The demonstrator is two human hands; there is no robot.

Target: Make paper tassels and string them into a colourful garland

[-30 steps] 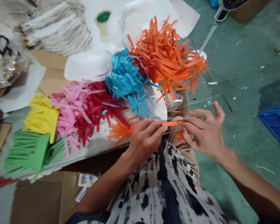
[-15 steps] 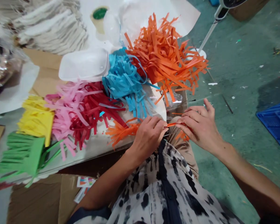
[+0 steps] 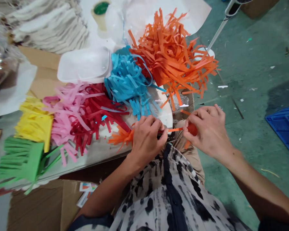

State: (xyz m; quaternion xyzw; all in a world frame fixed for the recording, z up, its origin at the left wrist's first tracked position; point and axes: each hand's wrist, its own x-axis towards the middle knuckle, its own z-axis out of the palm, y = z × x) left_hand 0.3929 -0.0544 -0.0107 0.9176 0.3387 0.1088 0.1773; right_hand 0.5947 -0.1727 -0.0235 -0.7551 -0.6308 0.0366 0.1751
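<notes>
An orange paper strip (image 3: 175, 130) is stretched between my two hands at the table's front edge. My left hand (image 3: 148, 134) is closed on its left part, and a fringed orange end (image 3: 121, 136) spreads out beyond that hand over the table. My right hand (image 3: 205, 128) pinches the other end, with some orange paper showing between its fingers. Behind the hands lie a large pile of orange fringe (image 3: 168, 54), a blue bundle (image 3: 127, 80) and a dark red bundle (image 3: 93, 112).
Pink (image 3: 65, 109), yellow (image 3: 35, 120) and green (image 3: 20, 158) fringes lie at the left. Farther back are a clear plastic tray (image 3: 84, 65), a tape roll (image 3: 101, 11) and a white cord stack (image 3: 50, 27). A blue crate (image 3: 285, 128) stands on the floor at right.
My left hand has shifted slightly left and turned, its fingers more curled. My right hand's fingers have drawn together, and the orange strip between the hands now shows straight.
</notes>
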